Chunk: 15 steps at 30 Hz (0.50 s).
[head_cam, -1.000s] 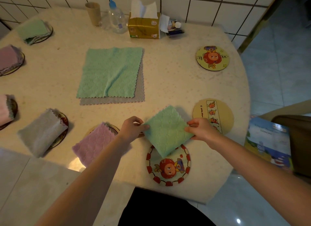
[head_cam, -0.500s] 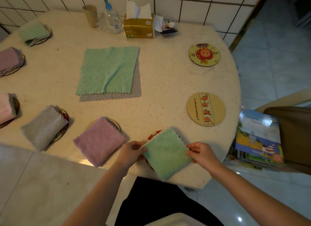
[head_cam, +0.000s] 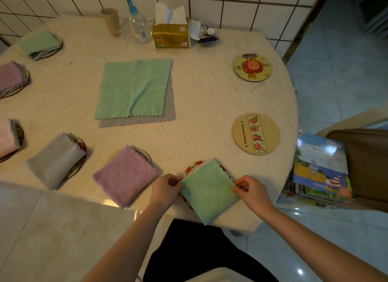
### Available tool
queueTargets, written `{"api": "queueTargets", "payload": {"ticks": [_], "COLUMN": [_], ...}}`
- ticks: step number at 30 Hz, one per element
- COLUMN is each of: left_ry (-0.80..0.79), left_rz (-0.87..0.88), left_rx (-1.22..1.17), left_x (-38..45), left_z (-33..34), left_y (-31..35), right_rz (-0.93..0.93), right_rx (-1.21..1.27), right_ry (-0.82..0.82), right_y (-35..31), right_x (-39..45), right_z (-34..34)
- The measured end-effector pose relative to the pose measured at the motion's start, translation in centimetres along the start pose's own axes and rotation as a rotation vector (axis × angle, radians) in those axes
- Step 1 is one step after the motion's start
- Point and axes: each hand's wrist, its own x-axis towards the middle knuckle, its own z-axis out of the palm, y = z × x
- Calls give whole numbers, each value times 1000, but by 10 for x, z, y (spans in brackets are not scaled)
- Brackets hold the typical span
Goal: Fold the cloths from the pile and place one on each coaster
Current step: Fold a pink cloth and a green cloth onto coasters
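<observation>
My left hand pinches the left corner of the folded green cloth; my right hand pinches its right corner. Fingers curled on both. The cloth sits as a diamond between my hands, over the red-rimmed coaster; only a sliver of the coaster's rim shows past the cloth's far-left edge. The cloth's near corner reaches the table edge. Can't tell if the cloth is fully resting on the coaster or partly lifted.

Left of my left hand, close by: folded purple cloth on a coaster, mostly covering it. Further left: folded grey cloth on a dark coaster. Beyond that, at the frame's left edge: pink cloth, another purple cloth, and a folded green one far left at the back, each on a coaster.

Ahead of my left hand, mid-table: the pile, an unfolded green cloth lying on a grey one, both flat.

Ahead of my right hand: tan coaster, bare. Farther out: yellow coaster, also bare.

Far edge by the tiled wall: tissue box, clear bottle, cardboard tube. Right of my right hand, off the table: stack of books.
</observation>
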Motion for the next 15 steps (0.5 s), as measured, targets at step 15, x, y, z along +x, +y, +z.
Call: {"api": "queueTargets", "payload": {"ticks": [15], "left_ry": [73], "left_rz": [172], "left_rx": [222], "left_x": [80], "left_z": [-95], "left_y": [26], "right_rz": [-332], "right_rx": [-216], "right_ry": [0], "right_y": [-127], "right_x": [78], "right_z": [12]}}
